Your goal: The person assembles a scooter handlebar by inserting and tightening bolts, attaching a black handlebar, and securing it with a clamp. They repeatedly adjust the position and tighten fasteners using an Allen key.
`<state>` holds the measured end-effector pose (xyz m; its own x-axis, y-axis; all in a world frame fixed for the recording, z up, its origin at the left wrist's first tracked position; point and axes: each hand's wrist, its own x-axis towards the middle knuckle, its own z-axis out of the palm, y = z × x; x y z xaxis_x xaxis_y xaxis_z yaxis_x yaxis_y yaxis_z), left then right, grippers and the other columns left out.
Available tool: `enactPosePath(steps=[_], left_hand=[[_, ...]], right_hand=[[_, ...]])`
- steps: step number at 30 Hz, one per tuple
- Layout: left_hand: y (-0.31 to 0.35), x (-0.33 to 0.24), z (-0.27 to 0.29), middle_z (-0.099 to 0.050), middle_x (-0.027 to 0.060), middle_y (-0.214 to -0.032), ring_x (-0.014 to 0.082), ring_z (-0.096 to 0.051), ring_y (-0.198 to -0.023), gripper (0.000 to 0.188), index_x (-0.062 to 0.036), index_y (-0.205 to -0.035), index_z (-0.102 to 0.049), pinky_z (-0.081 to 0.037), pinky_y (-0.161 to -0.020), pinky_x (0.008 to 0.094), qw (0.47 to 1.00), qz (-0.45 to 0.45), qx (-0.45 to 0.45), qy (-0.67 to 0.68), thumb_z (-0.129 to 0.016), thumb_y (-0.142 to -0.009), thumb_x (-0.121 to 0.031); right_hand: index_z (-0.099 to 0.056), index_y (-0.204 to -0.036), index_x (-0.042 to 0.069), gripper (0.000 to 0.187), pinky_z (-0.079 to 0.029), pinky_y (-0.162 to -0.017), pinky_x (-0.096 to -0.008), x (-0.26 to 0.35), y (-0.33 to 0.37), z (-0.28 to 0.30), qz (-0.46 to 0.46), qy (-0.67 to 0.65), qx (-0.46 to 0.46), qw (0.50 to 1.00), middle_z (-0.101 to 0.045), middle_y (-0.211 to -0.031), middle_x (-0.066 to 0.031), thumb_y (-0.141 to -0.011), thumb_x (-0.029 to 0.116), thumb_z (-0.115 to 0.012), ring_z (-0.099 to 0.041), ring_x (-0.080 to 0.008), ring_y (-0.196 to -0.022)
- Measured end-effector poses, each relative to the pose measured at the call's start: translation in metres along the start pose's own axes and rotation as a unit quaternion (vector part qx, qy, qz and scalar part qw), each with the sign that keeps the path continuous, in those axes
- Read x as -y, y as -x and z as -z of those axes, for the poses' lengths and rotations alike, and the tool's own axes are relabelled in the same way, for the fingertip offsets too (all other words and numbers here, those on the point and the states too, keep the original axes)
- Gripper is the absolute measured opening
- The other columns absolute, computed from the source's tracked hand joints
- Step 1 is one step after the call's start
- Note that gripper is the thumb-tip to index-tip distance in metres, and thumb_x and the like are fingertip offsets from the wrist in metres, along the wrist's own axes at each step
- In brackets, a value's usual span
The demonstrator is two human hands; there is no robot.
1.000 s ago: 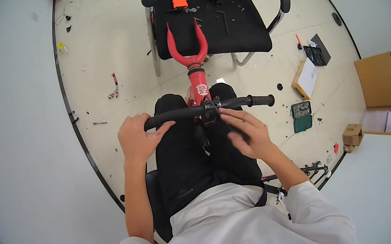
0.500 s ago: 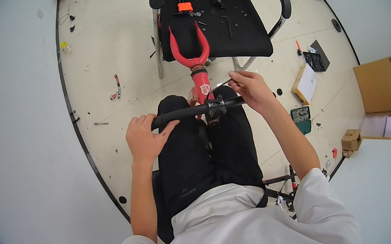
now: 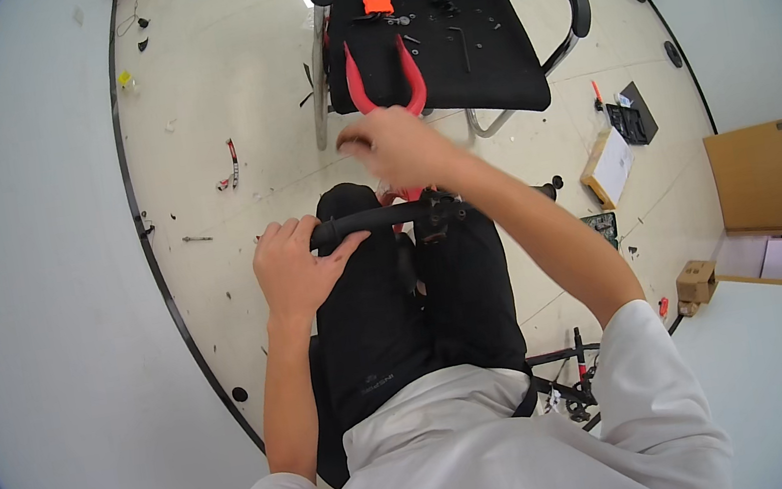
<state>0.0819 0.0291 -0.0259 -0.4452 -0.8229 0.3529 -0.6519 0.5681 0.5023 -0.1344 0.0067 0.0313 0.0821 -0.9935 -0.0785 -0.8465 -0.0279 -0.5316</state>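
My left hand (image 3: 291, 267) is wrapped around the left end of a black handlebar (image 3: 369, 220), which lies across my knees. At its middle sits a black stem clamp (image 3: 436, 209) with bolts. Beyond the bar, a red bicycle fork (image 3: 412, 74) points its two prongs away from me, over the front of the chair seat. My right hand (image 3: 397, 149) is above the fork's crown and hides it and most of the tube behind. The fingers of that hand are curled and blurred; what they hold cannot be made out.
Ahead stands a black chair (image 3: 510, 60) bearing an orange tool holder (image 3: 378, 6), a hex key (image 3: 465, 49) and small parts. Right on the floor are a white box (image 3: 609, 169), an open tool case (image 3: 627, 121) and a cardboard box (image 3: 696, 282). Bike parts (image 3: 574, 384) lie beside my right hip.
My right hand, which held a thin hex key at the right of the stem clamp, has swung left and away, over the fork. My left hand stays on the handlebar.
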Motion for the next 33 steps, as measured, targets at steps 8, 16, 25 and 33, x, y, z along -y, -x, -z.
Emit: enactPosePath(steps=[8,16,25,33], left_hand=[[-0.002,0.006,-0.001,-0.055,0.0030,-0.061,0.0234,-0.053,-0.062,0.050,-0.0077,-0.070,-0.065,-0.044,-0.058,0.0364,1.000,-0.001,-0.007,0.010,-0.086,-0.066,-0.053],[-0.003,0.001,-0.003,-0.056,0.0025,-0.061,0.0230,-0.052,-0.062,0.050,-0.0081,-0.071,-0.067,-0.044,-0.056,0.0359,1.000,0.008,0.005,0.005,-0.086,-0.065,-0.054],[-0.005,-0.005,0.004,-0.054,0.0046,-0.059,0.0244,-0.051,-0.063,0.050,-0.0078,-0.069,-0.065,-0.042,-0.057,0.0369,0.999,0.038,0.031,0.000,-0.088,-0.065,-0.051],[-0.004,-0.003,0.006,-0.057,0.0047,-0.062,0.0248,-0.053,-0.065,0.049,-0.0068,-0.072,-0.067,-0.044,-0.059,0.0372,0.997,0.049,0.058,-0.001,-0.088,-0.066,-0.051]], right_hand=[[-0.070,-0.098,0.000,0.028,-0.056,-0.066,-0.0360,0.041,0.117,0.003,0.258,0.080,-0.174,0.947,-0.065,-0.097,-0.0098,-0.071,0.003,-0.076,-0.066,-0.0275,-0.084],[-0.074,-0.103,0.001,0.024,-0.059,-0.071,-0.0305,-0.026,0.184,0.010,-0.061,-0.056,-0.253,0.964,-0.073,-0.096,-0.0112,-0.082,-0.009,-0.068,-0.073,-0.0226,-0.081],[-0.072,-0.102,-0.002,0.018,-0.054,-0.072,-0.0372,-0.030,0.107,0.050,-0.011,-0.015,-0.031,0.999,-0.071,-0.087,-0.0167,-0.087,0.007,-0.070,-0.067,-0.0324,-0.076],[-0.067,-0.097,-0.004,0.015,-0.052,-0.070,-0.0423,-0.011,0.102,0.030,-0.001,-0.041,-0.083,0.996,-0.068,-0.084,-0.0199,-0.092,0.010,-0.065,-0.066,-0.0367,-0.076]])
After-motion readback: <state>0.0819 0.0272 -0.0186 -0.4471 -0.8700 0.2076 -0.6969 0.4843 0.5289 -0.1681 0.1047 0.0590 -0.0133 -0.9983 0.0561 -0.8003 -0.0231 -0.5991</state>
